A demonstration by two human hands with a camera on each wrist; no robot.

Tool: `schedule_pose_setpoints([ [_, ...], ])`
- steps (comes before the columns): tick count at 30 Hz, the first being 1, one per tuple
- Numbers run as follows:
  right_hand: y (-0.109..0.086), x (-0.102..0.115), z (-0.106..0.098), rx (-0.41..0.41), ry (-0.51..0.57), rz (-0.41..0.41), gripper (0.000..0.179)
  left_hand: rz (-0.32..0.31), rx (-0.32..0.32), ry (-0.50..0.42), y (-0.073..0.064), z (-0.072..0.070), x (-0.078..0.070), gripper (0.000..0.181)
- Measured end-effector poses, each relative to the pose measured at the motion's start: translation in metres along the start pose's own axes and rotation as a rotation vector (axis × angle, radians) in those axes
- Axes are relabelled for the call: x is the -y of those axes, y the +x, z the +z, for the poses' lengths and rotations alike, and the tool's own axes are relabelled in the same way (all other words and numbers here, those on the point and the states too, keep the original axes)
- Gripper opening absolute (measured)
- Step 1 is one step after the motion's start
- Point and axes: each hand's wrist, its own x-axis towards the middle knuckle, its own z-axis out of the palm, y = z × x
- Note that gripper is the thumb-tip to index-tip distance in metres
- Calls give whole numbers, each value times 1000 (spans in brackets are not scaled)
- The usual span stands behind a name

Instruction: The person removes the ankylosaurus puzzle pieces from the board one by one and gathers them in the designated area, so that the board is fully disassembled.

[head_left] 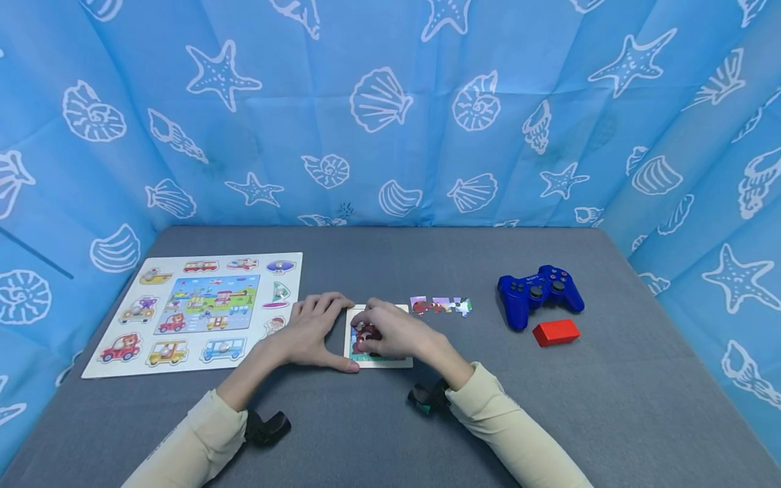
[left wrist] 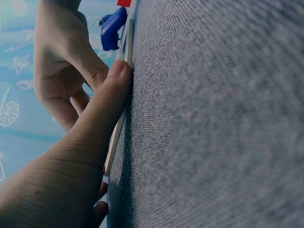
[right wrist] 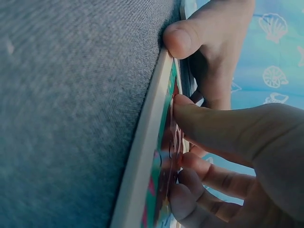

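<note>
A small jigsaw puzzle in a pale wooden frame (head_left: 399, 363) lies at the table's middle, with a brown and teal picture inside. My left hand (head_left: 314, 335) spans its left side, fingers spread fairly straight, thumb at the near left corner and fingertips by the far one. Over the picture is my right hand (head_left: 393, 331), its bent fingers and thumb down on a brown puzzle piece (right wrist: 175, 137) and mostly hiding it in the head view. Right of the frame, several loose pieces (head_left: 441, 305) lie in a row.
A large peg puzzle board (head_left: 213, 268) with vehicle pieces lies at the left. To the right are a blue game controller (head_left: 531, 293) and a red block (head_left: 556, 333). A blue seashell-patterned curtain (head_left: 421, 163) surrounds the grey table (head_left: 610, 407).
</note>
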Motion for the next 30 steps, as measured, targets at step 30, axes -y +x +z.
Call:
schedule_pose_setpoints([
  [30, 0, 0, 2, -3, 50, 10, 37, 4, -5, 12, 1, 2, 2, 105],
])
